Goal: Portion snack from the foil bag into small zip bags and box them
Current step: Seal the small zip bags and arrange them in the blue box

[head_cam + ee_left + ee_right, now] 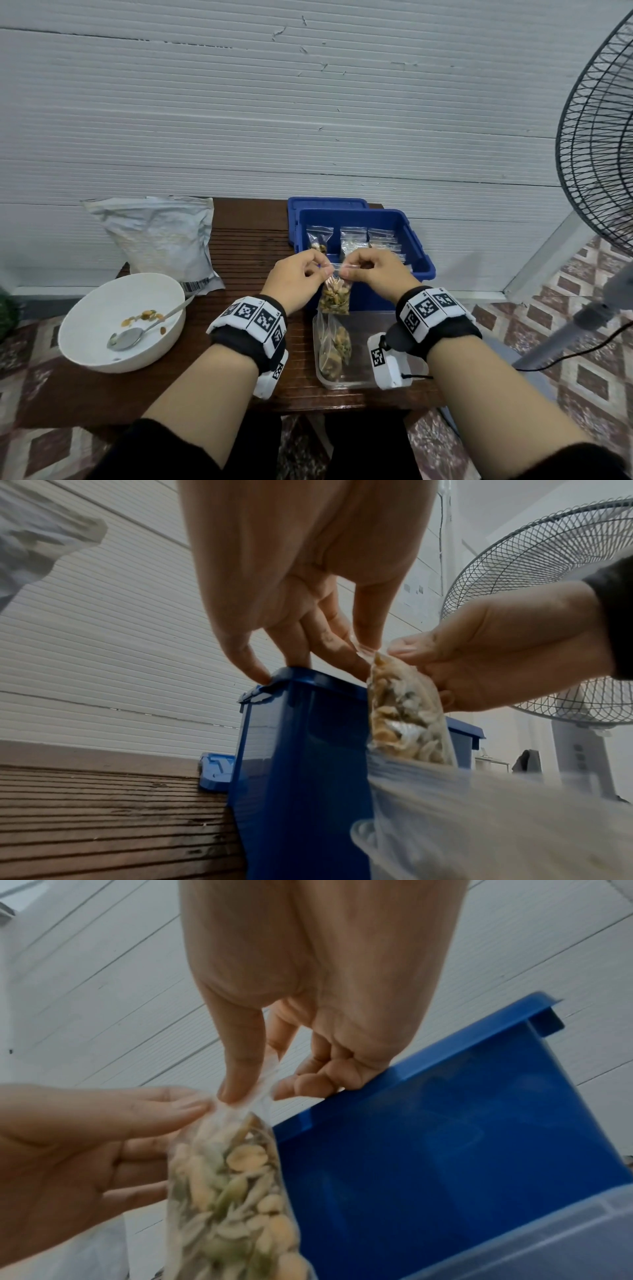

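Right now both hands meet in front of the blue box (359, 291), holding a small zip bag (335, 298) of mixed snack by its top edge. The left hand (296, 279) pinches the bag's left corner between thumb and forefinger, and the right hand (375, 272) pinches the right corner the same way, its other fingers curled in toward the palm. The bag hangs straight down from those pinches, its filled lower half below both hands and above the near rim of a clear container (356, 383) on the counter (239, 246). In the right wrist view the seeds and flat pale pieces show through the plastic, just below the thumb. Inside the clear container lie more filled zip bags (334, 349). The blue box, open, holds several zip bags standing in a row, and its lid (325, 202) sits behind it. To the left a white bowl (85, 325) holds a spoon (125, 339) and a few leftover pieces, with the foil bag (157, 236) standing behind it against the wall. A standing fan (599, 171) is at the right.
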